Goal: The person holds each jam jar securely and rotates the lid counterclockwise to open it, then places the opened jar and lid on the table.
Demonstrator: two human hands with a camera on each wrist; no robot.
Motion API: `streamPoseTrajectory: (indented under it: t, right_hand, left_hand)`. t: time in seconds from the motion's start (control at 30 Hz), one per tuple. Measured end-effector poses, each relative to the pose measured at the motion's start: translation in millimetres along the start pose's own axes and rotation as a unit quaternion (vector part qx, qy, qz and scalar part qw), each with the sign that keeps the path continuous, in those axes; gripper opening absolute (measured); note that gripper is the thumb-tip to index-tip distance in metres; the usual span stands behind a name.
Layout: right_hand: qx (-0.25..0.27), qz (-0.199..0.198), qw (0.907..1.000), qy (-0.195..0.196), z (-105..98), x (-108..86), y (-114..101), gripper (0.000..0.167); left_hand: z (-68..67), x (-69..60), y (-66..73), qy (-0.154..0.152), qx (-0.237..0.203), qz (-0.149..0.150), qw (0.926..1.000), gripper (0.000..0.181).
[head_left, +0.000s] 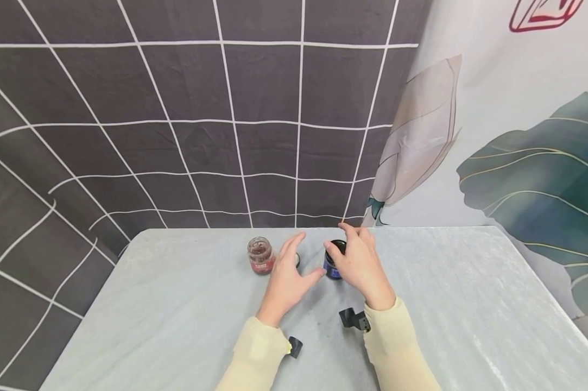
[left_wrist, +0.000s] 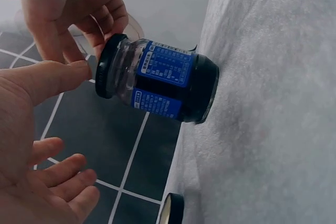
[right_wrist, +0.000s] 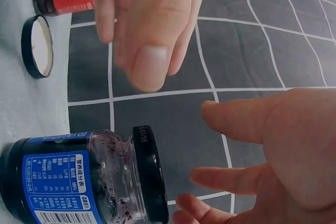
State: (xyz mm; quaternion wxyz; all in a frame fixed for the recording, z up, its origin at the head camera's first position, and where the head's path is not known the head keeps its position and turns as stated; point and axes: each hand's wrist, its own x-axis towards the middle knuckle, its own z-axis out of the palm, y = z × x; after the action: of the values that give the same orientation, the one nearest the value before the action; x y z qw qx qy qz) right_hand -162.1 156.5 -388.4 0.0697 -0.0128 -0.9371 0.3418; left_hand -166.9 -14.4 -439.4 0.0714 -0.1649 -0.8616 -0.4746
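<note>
A glass jar with a blue label [head_left: 330, 270] stands upright on the table with its black lid [left_wrist: 107, 66] on; dark residue clings inside the glass. My right hand [head_left: 362, 265] is at this jar, thumb and fingers spread around the lid. In the right wrist view a gap shows between the right hand [right_wrist: 299, 156] and the lid. Left of the jar, my left hand [head_left: 285, 285] hovers with thumb and fingers apart, holding nothing. Beyond it stands an open glass jar with a red label [head_left: 261, 257]. A loose lid [right_wrist: 38, 46] lies near that jar, partly hidden by the left hand in the head view.
A pale grey cloth covers the table [head_left: 176, 315]. Behind it hangs a dark curtain with white grid lines [head_left: 259, 152], and a leaf-patterned white curtain [head_left: 435, 190] hangs at the right. Small black camera mounts [head_left: 354, 319] stick out from the sleeves.
</note>
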Motion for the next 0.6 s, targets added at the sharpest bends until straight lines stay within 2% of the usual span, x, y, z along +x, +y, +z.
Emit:
streamPoseTrajectory:
  t: [0.47,0.6]
  right_hand:
    - [-0.018,0.013,0.9997,0.003,4,-0.1,-1,0.06]
    - [-0.027,0.009,0.9996,0.007,4,-0.7,-1,0.058]
  left_hand:
    - [17.6,1.4,-2.5,-0.029,0.003,-0.023,0.9993,0.082]
    - [21.9,0.7,-2.9,-0.033,0.008,-0.018,0.9993,0.083]
